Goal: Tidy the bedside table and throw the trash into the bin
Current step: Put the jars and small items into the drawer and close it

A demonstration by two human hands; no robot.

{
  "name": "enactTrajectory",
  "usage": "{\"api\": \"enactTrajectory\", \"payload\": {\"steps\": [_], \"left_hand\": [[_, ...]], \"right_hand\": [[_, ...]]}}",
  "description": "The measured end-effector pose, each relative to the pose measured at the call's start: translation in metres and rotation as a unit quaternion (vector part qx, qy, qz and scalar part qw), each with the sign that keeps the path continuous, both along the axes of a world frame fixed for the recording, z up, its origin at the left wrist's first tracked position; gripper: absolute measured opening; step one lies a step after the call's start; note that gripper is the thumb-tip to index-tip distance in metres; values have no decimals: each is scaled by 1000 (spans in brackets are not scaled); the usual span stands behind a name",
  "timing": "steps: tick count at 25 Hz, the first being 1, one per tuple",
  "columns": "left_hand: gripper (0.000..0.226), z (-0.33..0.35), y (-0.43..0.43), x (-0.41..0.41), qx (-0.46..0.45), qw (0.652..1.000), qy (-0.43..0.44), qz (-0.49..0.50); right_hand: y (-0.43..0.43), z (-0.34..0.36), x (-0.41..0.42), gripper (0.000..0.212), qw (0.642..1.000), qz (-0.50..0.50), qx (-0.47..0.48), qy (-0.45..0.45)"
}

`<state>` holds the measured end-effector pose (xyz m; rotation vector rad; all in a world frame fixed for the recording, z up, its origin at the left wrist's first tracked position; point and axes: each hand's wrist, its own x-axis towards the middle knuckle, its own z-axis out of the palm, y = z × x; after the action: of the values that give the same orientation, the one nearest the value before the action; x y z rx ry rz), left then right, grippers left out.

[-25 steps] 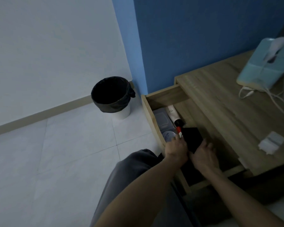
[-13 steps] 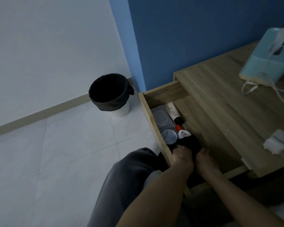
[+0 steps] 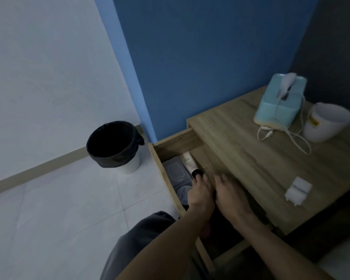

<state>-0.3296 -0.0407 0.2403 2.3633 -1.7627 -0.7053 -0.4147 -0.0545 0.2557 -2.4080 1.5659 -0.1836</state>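
- Drawer (image 3: 180,139) open, tube (image 3: 188,160) inside
- Left grip (image 3: 200,193) and right grip (image 3: 228,196) side by side in drawer; clamped or apart, cannot tell
- Bin (image 3: 113,146) left of drawer, on floor
- Tabletop (image 3: 240,150) right of drawer: tissue box (image 3: 279,106), cup (image 3: 325,122)

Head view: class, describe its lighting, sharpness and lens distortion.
Head view: dim, bluish light; the drawer interior is darkest, so what the left hand and right hand touch is unclear; the tissue box and cup look softly blurred; the wide-angle lens makes the blue wall lean.
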Motion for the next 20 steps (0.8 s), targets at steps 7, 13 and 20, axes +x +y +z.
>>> {"api": "enactTrajectory", "payload": {"steps": [7, 13, 20], "left_hand": [[76, 42, -43, -36, -62, 979, -20, -191], [68, 34, -47, -56, -13, 974, -34, -221], [70, 39, -46, -24, -24, 979, -11, -201]], "right_hand": [[-25, 31, -91, 48, 958, -247, -146, -22], [-28, 11, -120, 43, 952, -294, -89, -5], [-31, 13, -92, 40, 964, -242, -78, -83]]}}
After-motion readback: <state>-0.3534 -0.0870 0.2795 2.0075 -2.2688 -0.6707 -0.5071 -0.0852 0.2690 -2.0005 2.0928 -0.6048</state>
